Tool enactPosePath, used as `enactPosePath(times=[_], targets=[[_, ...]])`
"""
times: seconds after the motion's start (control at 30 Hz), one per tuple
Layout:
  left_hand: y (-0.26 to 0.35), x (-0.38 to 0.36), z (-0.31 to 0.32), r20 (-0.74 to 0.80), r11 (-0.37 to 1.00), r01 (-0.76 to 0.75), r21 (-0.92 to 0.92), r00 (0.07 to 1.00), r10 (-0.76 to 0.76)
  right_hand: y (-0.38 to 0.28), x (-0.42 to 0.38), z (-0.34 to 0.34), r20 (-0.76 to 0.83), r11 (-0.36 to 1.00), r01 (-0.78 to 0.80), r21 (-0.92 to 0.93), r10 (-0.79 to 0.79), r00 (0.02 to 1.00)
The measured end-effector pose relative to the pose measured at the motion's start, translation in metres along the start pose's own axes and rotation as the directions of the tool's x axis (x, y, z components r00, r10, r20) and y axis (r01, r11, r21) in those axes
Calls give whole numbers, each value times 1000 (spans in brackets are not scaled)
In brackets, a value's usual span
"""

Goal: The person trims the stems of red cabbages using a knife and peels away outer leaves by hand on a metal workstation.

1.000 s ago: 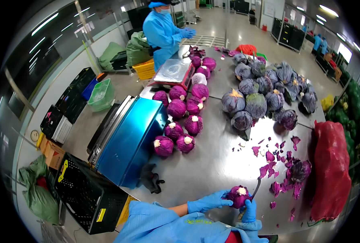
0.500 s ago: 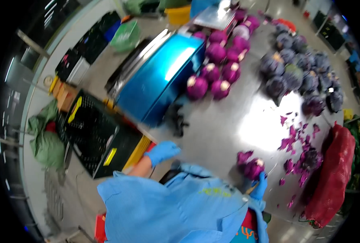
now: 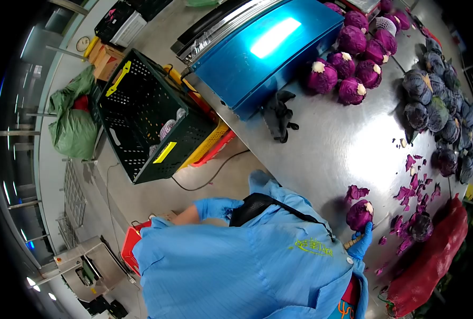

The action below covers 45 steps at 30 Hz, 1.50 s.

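On the metal table's near side sits a peeled red cabbage (image 3: pixel 360 215), its pale cut stem facing up. My right hand (image 3: pixel 361 242), in a blue glove, is closed around the wooden handle of what looks like a knife (image 3: pixel 352 243); the blade is hidden. Its thumb reaches up to the cabbage's lower edge. A loose purple leaf (image 3: pixel 357 192) lies just beyond the cabbage. My left hand (image 3: pixel 214 209), also gloved, is at my waist against a black pouch (image 3: pixel 251 209). The pouch and shirt hide its fingertips.
Trimmed red cabbages (image 3: pixel 352 40) stand beside a blue machine (image 3: pixel 268 50); unpeeled ones (image 3: pixel 438 101) are piled far right. Black gloves (image 3: pixel 279 116) lie on the table. Leaf scraps (image 3: pixel 414 191) and a red mesh sack (image 3: pixel 430 260) are at right, a dark crate (image 3: pixel 146 117) at left.
My left hand has moved back from beside the table edge to the black pouch at my waist. The view has turned left; my right hand stays at the same cabbage.
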<state>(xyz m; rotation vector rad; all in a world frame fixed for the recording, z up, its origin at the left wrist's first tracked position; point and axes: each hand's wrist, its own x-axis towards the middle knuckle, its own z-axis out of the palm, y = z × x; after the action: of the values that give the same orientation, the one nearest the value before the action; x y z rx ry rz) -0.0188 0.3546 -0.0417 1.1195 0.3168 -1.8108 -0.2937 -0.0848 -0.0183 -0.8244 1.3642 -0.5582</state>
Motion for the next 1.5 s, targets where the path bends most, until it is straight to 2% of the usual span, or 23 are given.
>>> enactPosePath(times=[0.07, 0.17, 0.27, 0.37, 0.4, 0.5, 0.6, 0.7, 0.73, 0.77, 0.8, 0.87, 0.9, 0.97, 1.03, 1.1, 1.13, 1.2, 1.23, 1.3, 1.37, 1.43, 1.5], targets=[[2, -3, 12, -68, 994, -108, 35, 992, 110, 4, 4, -3, 9, 1000, 9, -3, -9, 1000], [53, -35, 50, -302, 947, -65, 315, 939, 165, 0, -14, 6, 12, 999, 54, 5, -54, 998], [84, -40, 56, -349, 888, 17, 460, 923, 164, 7, -9, -19, 20, 999, -15, -32, 16, 1000], [105, -65, 74, -396, 907, -95, 410, 877, 271, 11, 12, -49, 1, 983, -80, -164, 81, 997], [100, -57, 67, -445, 885, -49, 463, 851, 280, 9, 18, -51, -19, 979, -94, -183, 92, 996], [89, -45, 55, -485, 907, -18, 421, 840, 242, -1, 39, -57, -1, 952, -123, -279, 128, 992], [82, -44, 57, -494, 930, -13, 368, 844, 207, -20, 21, -10, 17, 975, 0, -224, 4, 1000], [105, -59, 80, -394, 896, -33, 443, 891, 227, -21, 32, -6, 181, 960, 93, -264, -45, 982], [81, -42, 64, -325, 888, -107, 447, 905, 273, -28, 29, 8, 270, 945, 136, -296, -54, 961], [50, -3, 35, -260, 858, -161, 488, 911, 319, -23, 39, 7, 292, 964, 109, -241, -36, 956], [19, 36, 6, -194, 825, -217, 522, 911, 363, -29, 27, 30, 308, 953, 167, -251, -85, 948], [92, -14, 71, -290, 863, -96, 497, 919, 269, -31, 24, 42, 304, 957, 194, -216, -122, 945], [82, 8, 48, -312, 886, -12, 464, 934, 176, -29, 33, 38, 310, 940, 201, -275, -111, 944], [109, 24, 51, -271, 757, -122, 642, 887, 373, -30, 31, 43, 306, 944, 202, -262, -117, 945], [154, 39, 63, -136, 604, -184, 776, 885, 445, -27, 33, 42, 301, 947, 231, -223, -158, 940], [192, 72, 86, 81, 283, -329, 901, 768, 635, -19, 42, 38, 288, 949, 236, -211, -171, 942], [221, 67, 117, 188, 173, -348, 922, 788, 587, -15, 48, 31, 271, 948, 232, -217, -169, 948], [258, 51, 187, 377, 106, -508, 855, 748, 546, -18, 40, 31, 224, 963, 160, -218, -111, 968], [259, 81, 204, 457, 57, -580, 812, 695, 554, -24, 33, 34, 217, 964, 141, -226, -91, 972], [266, 104, 252, 592, 38, -685, 728, 655, 471, -33, 21, 35, 210, 964, 121, -238, -70, 975], [264, 110, 289, 662, -11, -704, 710, 662, 352, -41, 12, 34, 198, 964, 103, -247, -54, 979], [254, 103, 308, 762, -174, -751, 637, 581, 287, -45, 3, 37, 182, 964, 79, -254, -32, 983], [252, 76, 303, 773, 13, -776, 631, 630, 75, -48, -4, 39, 178, 962, 71, -265, -24, 984]])
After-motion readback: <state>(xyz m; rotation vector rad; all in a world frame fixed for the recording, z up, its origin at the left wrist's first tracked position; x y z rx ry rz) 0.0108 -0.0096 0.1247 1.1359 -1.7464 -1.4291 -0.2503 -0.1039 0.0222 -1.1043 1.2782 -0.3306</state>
